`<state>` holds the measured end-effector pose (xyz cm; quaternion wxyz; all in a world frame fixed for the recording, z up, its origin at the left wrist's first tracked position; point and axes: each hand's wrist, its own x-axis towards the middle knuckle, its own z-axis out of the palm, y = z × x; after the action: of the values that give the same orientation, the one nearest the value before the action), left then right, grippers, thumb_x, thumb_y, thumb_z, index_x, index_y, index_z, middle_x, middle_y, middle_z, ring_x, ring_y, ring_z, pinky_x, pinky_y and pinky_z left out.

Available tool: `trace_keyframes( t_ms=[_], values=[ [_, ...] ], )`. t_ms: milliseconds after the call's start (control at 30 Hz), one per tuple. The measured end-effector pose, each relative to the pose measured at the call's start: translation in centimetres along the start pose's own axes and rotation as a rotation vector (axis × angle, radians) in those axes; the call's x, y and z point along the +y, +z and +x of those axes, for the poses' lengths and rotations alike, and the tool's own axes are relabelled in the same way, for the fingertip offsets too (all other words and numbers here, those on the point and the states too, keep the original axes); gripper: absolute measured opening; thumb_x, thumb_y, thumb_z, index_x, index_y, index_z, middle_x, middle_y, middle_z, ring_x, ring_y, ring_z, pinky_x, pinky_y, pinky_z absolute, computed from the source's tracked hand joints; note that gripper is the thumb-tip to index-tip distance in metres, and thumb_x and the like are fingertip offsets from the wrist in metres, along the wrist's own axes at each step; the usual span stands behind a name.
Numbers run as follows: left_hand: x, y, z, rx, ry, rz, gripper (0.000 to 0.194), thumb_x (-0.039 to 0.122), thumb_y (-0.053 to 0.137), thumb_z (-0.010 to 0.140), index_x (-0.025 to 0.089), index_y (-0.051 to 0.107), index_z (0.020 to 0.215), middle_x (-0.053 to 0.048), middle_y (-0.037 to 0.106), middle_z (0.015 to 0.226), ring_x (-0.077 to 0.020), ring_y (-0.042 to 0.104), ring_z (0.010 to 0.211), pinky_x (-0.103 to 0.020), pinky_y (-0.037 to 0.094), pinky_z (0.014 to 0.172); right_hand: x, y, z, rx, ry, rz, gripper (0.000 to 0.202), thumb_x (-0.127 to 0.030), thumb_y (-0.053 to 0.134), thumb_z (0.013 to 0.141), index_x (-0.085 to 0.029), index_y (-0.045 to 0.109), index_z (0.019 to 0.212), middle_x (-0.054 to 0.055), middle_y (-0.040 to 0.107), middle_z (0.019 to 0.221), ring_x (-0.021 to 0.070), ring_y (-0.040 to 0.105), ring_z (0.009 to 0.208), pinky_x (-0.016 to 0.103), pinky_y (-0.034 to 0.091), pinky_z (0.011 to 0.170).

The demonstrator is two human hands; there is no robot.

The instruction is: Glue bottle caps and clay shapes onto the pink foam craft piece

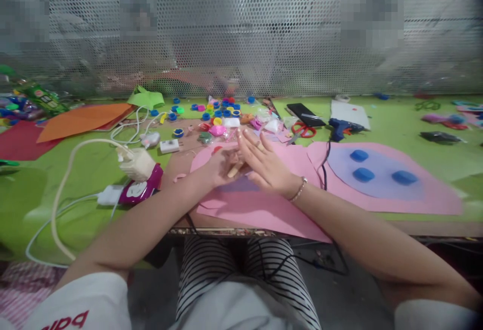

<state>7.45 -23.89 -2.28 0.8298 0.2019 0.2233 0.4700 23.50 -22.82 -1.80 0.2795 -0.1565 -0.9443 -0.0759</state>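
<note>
Tan piece (234, 169) lies pinched between left hand (221, 166) (beneath) and right hand (264, 165).

Your right hand (266, 166) hides most of the left hand (221, 166); item btwn palms can't be ID'd.

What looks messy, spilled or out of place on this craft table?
Small coloured rings lie scattered loose behind the hands. The pink sheet under the left hand and right hand overhangs the table edge. Nothing looks damaged.
</note>
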Motion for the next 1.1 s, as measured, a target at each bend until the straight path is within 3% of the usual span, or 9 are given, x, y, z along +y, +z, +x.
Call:
trace_keyframes(
  t_ms=[100, 233, 400, 500, 633, 767, 1100],
  values=[
    [0.5, 0.6, 0.1, 0.055, -0.126, 0.047, 0.037, 0.026, 0.033, 0.087, 0.007, 0.059, 0.104, -0.008, 0.064, 0.062, -0.0193, 0.063, 0.063, -0.035, 0.048, 0.081, 0.9, -0.1, -0.2, 0.02, 0.13, 0.076, 0.064, -0.05, 0.003, 0.091, -0.016, -0.008, 0.144, 0.009, 0.007, 0.152, 0.023, 0.005, 0.139, 0.051, 0.008, 0.111],
    [0.7, 1.1, 0.1, 0.071, -0.077, 0.046, 0.041, 0.034, 0.036, 0.086, 0.005, 0.054, 0.108, -0.013, 0.066, 0.073, -0.0208, 0.064, 0.071, -0.034, 0.05, 0.077, 1.8, -0.5, -0.4, 0.043, 0.156, 0.154, 0.056, -0.041, 0.015, 0.094, -0.021, 0.005, 0.145, 0.009, 0.019, 0.15, 0.0208, 0.015, 0.138, 0.05, 0.013, 0.111],
    [0.5, 0.8, 0.5, 0.08, 0.097, 0.085, 0.013, 0.009, 0.044, 0.079, 0.01, 0.057, 0.084, -0.003, 0.057, 0.059, -0.0109, 0.057, 0.053, -0.024, 0.049, 0.056, 2.0, -0.5, -0.4, 0.056, 0.039, 0.19, 0.051, -0.039, 0.039, 0.089, -0.019, 0.033, 0.135, 0.014, 0.043, 0.132, 0.0257, 0.037, 0.126, 0.05, 0.03, 0.104],
    [0.4, 0.2, 1.0, 0.031, 0.201, 0.231, 0.022, -0.001, 0.049, 0.071, 0.013, 0.057, 0.088, -0.001, 0.058, 0.064, -0.008, 0.055, 0.052, -0.017, 0.041, 0.046, 1.6, -0.1, -0.3, 0.035, -0.018, 0.182, 0.052, -0.042, 0.05, 0.084, -0.019, 0.041, 0.129, 0.014, 0.049, 0.123, 0.0267, 0.043, 0.119, 0.047, 0.039, 0.096],
    [0.3, 0.2, 1.0, 0.086, 0.337, 0.293, 0.027, -0.001, 0.057, 0.067, 0.015, 0.056, 0.089, -0.002, 0.062, 0.081, -0.0062, 0.057, 0.061, -0.016, 0.041, 0.05, 1.2, 0.5, -0.2, 0.04, -0.076, 0.089, 0.032, -0.034, 0.052, 0.085, -0.019, 0.055, 0.113, 0.013, 0.053, 0.115, 0.0243, 0.049, 0.108, 0.043, 0.044, 0.088],
    [0.1, 0.8, 0.7, 0.094, 0.378, 0.302, 0.024, 0.0, 0.06, 0.066, 0.014, 0.056, 0.085, -0.002, 0.062, 0.083, -0.0048, 0.054, 0.06, -0.015, 0.038, 0.049, 1.5, 0.6, -0.3, 0.134, -0.091, 0.063, 0.017, -0.024, 0.05, 0.086, -0.02, 0.062, 0.098, 0.011, 0.055, 0.108, 0.0212, 0.052, 0.102, 0.038, 0.047, 0.084],
    [0.1, 0.2, 1.0, 0.094, 0.409, 0.262, 0.008, 0.014, 0.059, 0.076, 0.018, 0.058, 0.083, 0.0, 0.063, 0.079, -0.0098, 0.059, 0.069, -0.024, 0.047, 0.066, 1.8, 0.3, -0.5, 0.168, -0.035, 0.143, 0.017, -0.02, 0.048, 0.087, -0.021, 0.062, 0.097, 0.009, 0.054, 0.104, 0.0181, 0.055, 0.097, 0.036, 0.051, 0.08]
  ],
)
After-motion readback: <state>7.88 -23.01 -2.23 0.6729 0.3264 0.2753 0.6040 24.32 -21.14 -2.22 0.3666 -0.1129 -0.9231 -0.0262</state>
